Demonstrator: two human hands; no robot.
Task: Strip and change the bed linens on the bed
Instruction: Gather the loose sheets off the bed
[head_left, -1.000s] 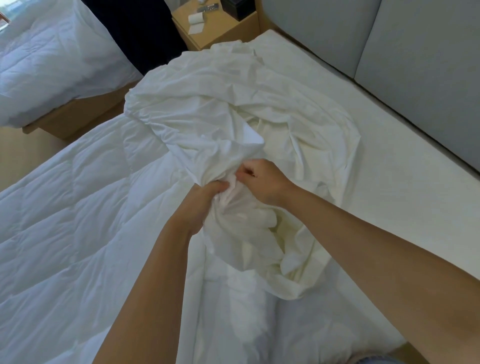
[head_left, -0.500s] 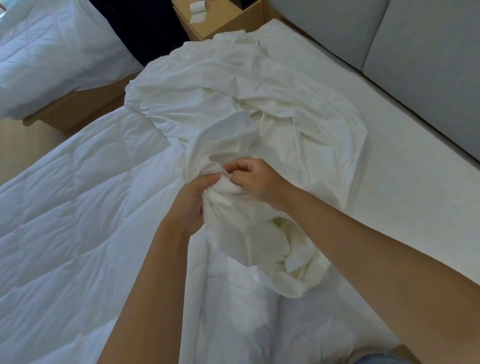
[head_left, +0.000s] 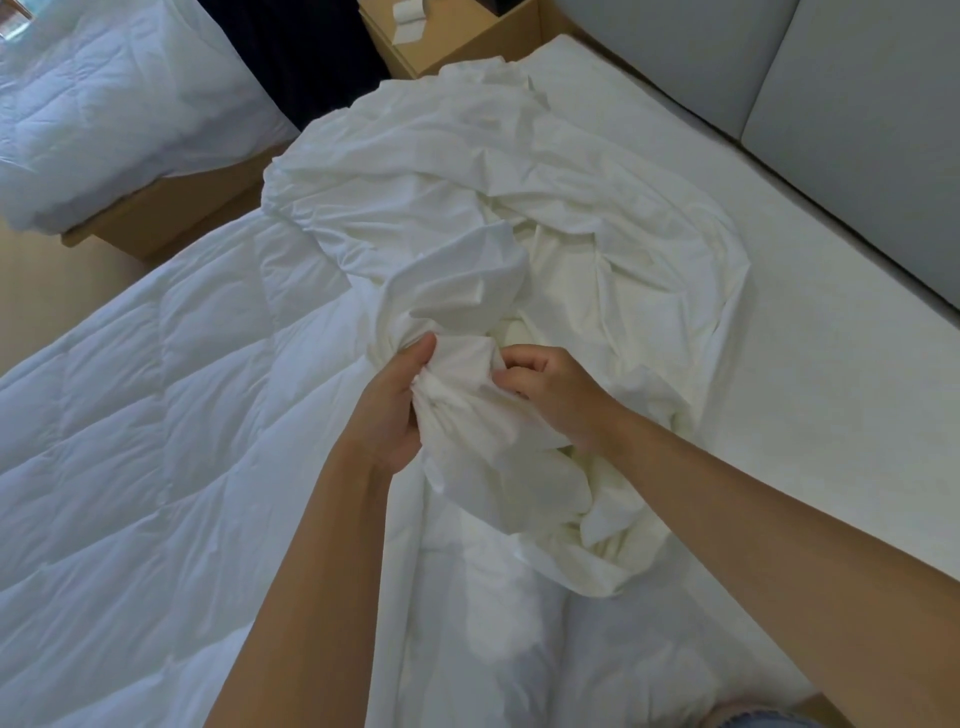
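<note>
A crumpled white sheet (head_left: 467, 208) lies heaped across the middle of the bed. My left hand (head_left: 389, 410) grips a gathered bunch of it from the left, thumb up along the fabric. My right hand (head_left: 550, 389) pinches the same bunch from the right with curled fingers. A quilted white duvet (head_left: 130, 441) covers the left half of the bed. The bare white mattress (head_left: 831, 389) shows on the right.
A grey padded headboard (head_left: 831, 104) runs along the right. A wooden nightstand (head_left: 457, 41) with a white roll stands at the top. A second bed with a white quilt (head_left: 104, 114) on a wooden frame is at the upper left, across a strip of floor.
Both hands have worked further along the gathered sheet, bunching more fabric between them. The loose fold above my hands has been drawn in toward me.
</note>
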